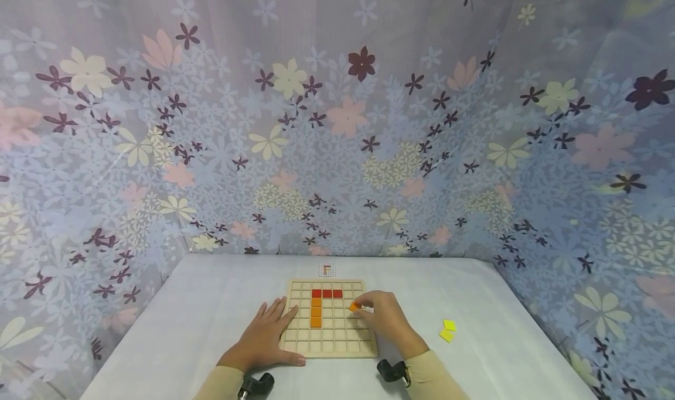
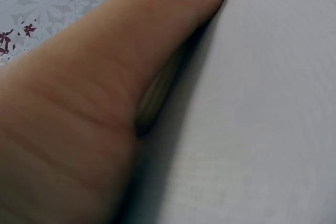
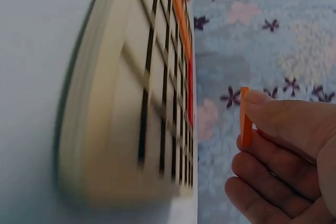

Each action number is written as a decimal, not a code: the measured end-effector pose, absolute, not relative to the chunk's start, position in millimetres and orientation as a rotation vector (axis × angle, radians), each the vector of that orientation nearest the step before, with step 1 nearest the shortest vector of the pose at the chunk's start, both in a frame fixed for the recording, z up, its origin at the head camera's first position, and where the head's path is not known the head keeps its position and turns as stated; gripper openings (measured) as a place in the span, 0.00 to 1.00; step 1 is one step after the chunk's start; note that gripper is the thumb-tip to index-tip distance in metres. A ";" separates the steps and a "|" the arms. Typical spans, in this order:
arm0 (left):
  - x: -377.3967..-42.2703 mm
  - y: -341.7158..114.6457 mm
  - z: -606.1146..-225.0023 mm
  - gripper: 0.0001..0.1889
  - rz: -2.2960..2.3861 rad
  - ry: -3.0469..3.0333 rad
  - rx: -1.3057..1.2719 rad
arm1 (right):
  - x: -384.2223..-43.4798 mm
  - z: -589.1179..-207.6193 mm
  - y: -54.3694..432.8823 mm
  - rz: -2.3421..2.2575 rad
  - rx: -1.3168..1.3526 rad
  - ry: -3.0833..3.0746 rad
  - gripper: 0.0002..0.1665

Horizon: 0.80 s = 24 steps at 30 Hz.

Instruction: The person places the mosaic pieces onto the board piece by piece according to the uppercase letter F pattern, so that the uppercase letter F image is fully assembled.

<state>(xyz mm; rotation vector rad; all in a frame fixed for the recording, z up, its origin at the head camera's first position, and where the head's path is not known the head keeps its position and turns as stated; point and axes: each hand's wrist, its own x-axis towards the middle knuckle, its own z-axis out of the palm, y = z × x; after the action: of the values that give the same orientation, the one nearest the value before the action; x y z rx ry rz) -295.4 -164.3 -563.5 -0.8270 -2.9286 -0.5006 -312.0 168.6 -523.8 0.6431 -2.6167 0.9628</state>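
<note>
A wooden grid board (image 1: pixel 337 346) lies on the table, with three red square tiles (image 1: pixel 327 293) in a row and three orange tiles (image 1: pixel 316 312) in a column below the leftmost red one. My left hand (image 1: pixel 269 337) rests spread along the board's left edge; its thumb (image 2: pixel 157 19) fills much of the left wrist view. Between thumb and fingers my right hand (image 1: pixel 387 318) pinches an orange tile (image 3: pixel 245 119), held above the right side of the board. In the right wrist view that tile is edge-on and apart from the board.
A small card (image 1: pixel 327 270) with a coloured grid pattern lies behind the board. Two yellow tiles (image 1: pixel 447 330) lie on the white table (image 1: pixel 506 353) at the right. Flowered cloth (image 1: pixel 337 154) hangs behind and on both sides.
</note>
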 end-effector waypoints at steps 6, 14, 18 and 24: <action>-294.6 -164.4 -562.3 0.67 -0.496 -2.929 -0.833 | -309.6 -521.1 141.5 1.030 0.774 -2.692 0.11; -296.5 -165.4 -563.4 0.66 -0.466 -2.927 -0.836 | -302.8 -525.8 112.5 1.019 0.907 -2.810 0.10; -295.3 -166.1 -562.8 0.66 -0.482 -2.906 -0.846 | -299.9 -528.5 101.3 0.903 0.973 -2.810 0.08; -293.5 -165.5 -559.6 0.66 -0.470 -2.903 -0.849 | -297.9 -527.0 91.2 0.817 1.000 -2.767 0.09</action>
<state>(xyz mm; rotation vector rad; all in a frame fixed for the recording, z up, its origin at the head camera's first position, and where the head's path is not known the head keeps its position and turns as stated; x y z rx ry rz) -293.5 -165.5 -559.6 -0.8490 -2.9035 -0.4703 -297.9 91.2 -527.0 1.0003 -2.7665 0.8170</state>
